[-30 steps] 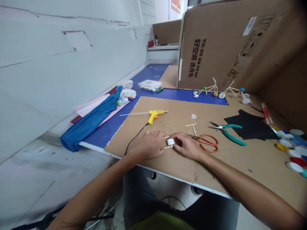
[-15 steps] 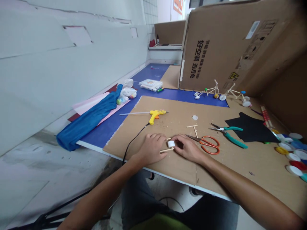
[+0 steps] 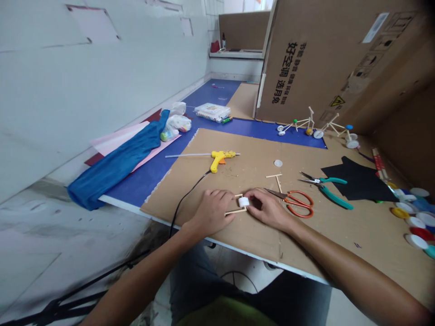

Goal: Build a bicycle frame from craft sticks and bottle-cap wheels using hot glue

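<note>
My left hand (image 3: 215,210) is closed over one end of a small frame of thin wooden sticks (image 3: 235,211) on the cardboard. Between the frame's two arms, at its right end, sits a white wheel-like piece (image 3: 244,202), apparently made of bottle caps. The fingers of my right hand (image 3: 267,207) are bent round that end, touching the frame or the white piece; the exact contact is hidden. Just right of this hand lie orange-handled scissors (image 3: 294,201). Beyond it two wooden sticks (image 3: 278,183) form a T, and a pale round disc (image 3: 278,163) lies farther back.
A yellow glue gun (image 3: 220,158) lies ahead, its black cord trailing past my left hand. Green-handled pliers (image 3: 326,186), black sheet (image 3: 358,180) and several bottle caps (image 3: 416,222) are to the right. Stick-and-cap models (image 3: 302,124) stand before a big carton (image 3: 306,59).
My head view has shifted and tilted slightly downward. Both hands stay around the stick frame, with only a slight shift of the frame and white piece between them.
</note>
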### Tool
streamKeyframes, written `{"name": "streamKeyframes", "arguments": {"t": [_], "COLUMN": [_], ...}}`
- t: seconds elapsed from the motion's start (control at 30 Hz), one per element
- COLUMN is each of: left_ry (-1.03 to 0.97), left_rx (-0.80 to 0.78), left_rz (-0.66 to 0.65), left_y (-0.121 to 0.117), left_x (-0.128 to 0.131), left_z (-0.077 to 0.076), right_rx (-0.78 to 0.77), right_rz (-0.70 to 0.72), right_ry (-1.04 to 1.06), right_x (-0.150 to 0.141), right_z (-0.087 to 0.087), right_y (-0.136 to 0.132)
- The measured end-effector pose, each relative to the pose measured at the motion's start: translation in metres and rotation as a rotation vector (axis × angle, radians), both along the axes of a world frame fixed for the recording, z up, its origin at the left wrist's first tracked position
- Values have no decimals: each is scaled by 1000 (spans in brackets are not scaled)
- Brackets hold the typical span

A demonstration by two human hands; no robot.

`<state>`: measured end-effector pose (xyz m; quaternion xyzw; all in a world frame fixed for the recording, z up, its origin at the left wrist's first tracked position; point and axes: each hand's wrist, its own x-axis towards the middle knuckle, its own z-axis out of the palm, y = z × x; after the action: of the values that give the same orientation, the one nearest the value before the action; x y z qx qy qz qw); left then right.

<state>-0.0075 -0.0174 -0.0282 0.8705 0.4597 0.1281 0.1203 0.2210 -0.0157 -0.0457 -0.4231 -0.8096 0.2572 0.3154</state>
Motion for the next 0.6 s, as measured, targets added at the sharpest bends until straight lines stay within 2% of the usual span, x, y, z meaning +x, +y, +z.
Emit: {"name": "streamKeyframes", "arguments": {"t": [0.6], "left_ry": [75], "left_rx": [-3], "left_rz": [-3], "left_y": [0], "left_x": [0], "left_z": [2], "right_rx": [11], "right_rz": [5], "right_ry": [-4], "right_x": [1], "right_z": [0], "right_y": [-1]}}
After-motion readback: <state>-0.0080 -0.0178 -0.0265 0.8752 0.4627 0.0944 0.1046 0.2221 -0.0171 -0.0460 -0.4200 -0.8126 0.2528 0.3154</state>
